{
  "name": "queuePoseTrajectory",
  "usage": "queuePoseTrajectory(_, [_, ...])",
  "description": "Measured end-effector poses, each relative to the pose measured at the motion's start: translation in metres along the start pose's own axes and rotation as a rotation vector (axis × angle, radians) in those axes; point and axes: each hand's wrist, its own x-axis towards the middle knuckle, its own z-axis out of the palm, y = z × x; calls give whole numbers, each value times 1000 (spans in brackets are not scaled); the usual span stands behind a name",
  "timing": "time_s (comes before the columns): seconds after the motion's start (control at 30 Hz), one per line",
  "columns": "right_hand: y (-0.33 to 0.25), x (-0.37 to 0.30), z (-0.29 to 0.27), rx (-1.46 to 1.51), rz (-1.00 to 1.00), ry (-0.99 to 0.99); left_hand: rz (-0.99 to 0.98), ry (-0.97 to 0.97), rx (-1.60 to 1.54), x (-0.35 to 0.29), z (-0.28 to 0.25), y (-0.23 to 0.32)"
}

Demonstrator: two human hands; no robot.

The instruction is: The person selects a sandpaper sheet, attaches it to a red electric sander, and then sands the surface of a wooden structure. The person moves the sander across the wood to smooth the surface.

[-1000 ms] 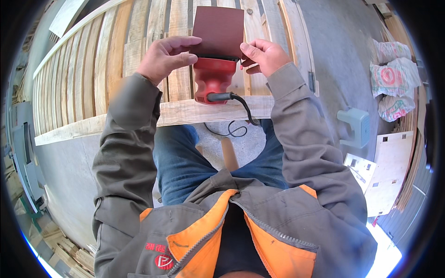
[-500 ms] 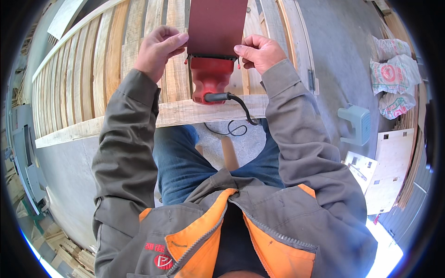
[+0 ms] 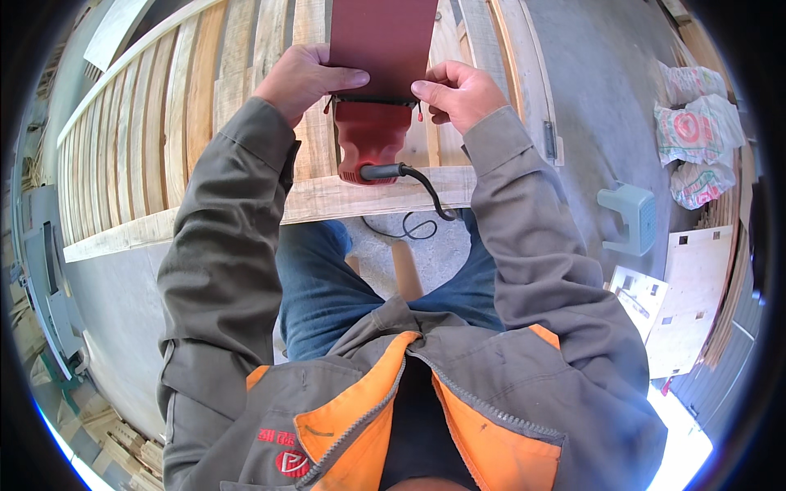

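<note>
A red electric sander [image 3: 372, 135] lies on the wooden slats, its black cord running off toward me. A dark red sheet of sandpaper [image 3: 382, 41] extends away from its far end, past the top of the picture. My left hand [image 3: 307, 80] pinches the sheet's left edge, thumb lying flat on top and fingers hidden beneath. At the right edge, my right hand [image 3: 458, 92] holds the sheet between thumb and curled fingers. Small red-tipped levers [image 3: 420, 113] stick out on both sides of the sander, just below my hands.
A slatted wooden frame [image 3: 155, 123] spans the work area, with a front rail [image 3: 385, 190] before my knees. The cord [image 3: 426, 229] loops down between my legs. On the right floor stand a pale blue stool [image 3: 630, 219] and white sacks [image 3: 696, 131]; wooden panels [image 3: 688, 286] lean nearby.
My left hand has moved right and slightly inward, its thumb now lying over the sandpaper instead of at its edge. The right hand and the sander have hardly moved.
</note>
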Motion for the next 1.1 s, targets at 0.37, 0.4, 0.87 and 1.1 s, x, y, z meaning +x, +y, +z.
queuePoseTrajectory(0.37, [-13, -43, 11, 130, 268, -5, 6, -14, 14, -1, 0, -1])
queuePoseTrajectory(0.4, [-16, -45, 13, 112, 262, -23, 8, -12, 26, -2, -1, -1])
queuePoseTrajectory(0.87, [4, -44, 23, 416, 290, -42, 26, 38, 119, -6, 2, -4])
queuePoseTrajectory(1.1, [10, -43, 24, 406, 264, -49, 47, -39, 93, -5, 0, 2])
